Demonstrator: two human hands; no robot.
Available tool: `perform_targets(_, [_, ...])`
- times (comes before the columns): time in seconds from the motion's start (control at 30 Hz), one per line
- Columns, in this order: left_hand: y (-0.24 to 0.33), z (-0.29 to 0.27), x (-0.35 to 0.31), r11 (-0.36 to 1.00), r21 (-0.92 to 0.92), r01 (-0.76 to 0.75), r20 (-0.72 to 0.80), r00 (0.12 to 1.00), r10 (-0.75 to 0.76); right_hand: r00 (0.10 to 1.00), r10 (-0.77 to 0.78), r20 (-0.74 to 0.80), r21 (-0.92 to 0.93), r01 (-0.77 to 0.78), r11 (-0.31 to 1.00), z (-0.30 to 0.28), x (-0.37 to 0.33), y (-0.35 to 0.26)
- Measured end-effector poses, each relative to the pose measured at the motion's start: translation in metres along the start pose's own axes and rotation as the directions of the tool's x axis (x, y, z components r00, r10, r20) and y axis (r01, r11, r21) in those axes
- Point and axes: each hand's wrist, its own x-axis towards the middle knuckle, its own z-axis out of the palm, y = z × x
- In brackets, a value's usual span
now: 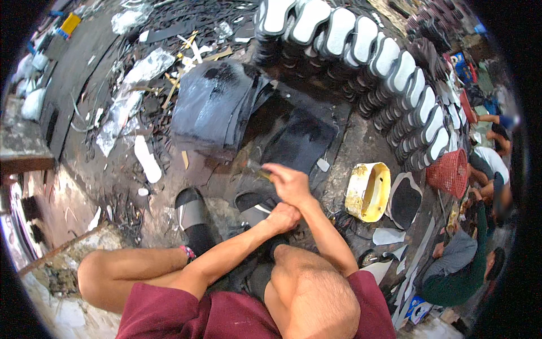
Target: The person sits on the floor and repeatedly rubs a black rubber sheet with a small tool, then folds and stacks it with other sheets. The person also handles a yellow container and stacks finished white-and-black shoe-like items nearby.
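My right hand (289, 182) is closed around a small tool with a yellowish handle (257, 168), its tip pointing left over a dark sole piece (253, 204) on the floor. My left hand (284, 217) is a fist just below the right wrist, pressing down near that sole piece; whether it grips anything is hidden. A black rubber sheet (299, 141) lies just beyond the hands, and a stack of dark sheets (212, 104) sits further back. My bare knees and maroon shorts fill the lower edge.
A yellow tub (367, 191) stands to the right of my hands. Rows of stacked white-topped soles (361, 42) curve across the back right. A red basket (450, 172) and seated people are at the far right. Scraps and plastic litter the left floor. A sandal (192, 214) is on my left foot.
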Motion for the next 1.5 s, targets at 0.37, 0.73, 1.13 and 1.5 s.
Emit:
perform_targets(0.37, [-0.031, -0.057, 0.019, 0.987, 0.129, 0.1, -0.284, 0.957, -0.06, 0.949, 0.207, -0.238, -0.295, -0.274, 0.915, -0.121, 0.083, 0.101])
perform_targets(0.73, [-0.037, -0.067, 0.02, 0.989, 0.057, 0.136, -0.251, 0.961, -0.117, 0.979, -0.066, -0.193, -0.537, -0.049, 0.842, -0.075, 0.07, 0.123])
perform_targets(1.13, [-0.018, -0.066, 0.024, 0.985, -0.004, 0.171, -0.258, 0.952, -0.166, 0.958, 0.014, 0.287, -0.387, 0.102, 0.916, -0.128, 0.11, 0.168])
perform_targets(1.5, [-0.021, -0.049, 0.034, 0.978, -0.02, 0.208, -0.468, 0.862, -0.193, 0.948, 0.26, -0.185, -0.384, -0.314, 0.869, -0.125, 0.093, 0.134])
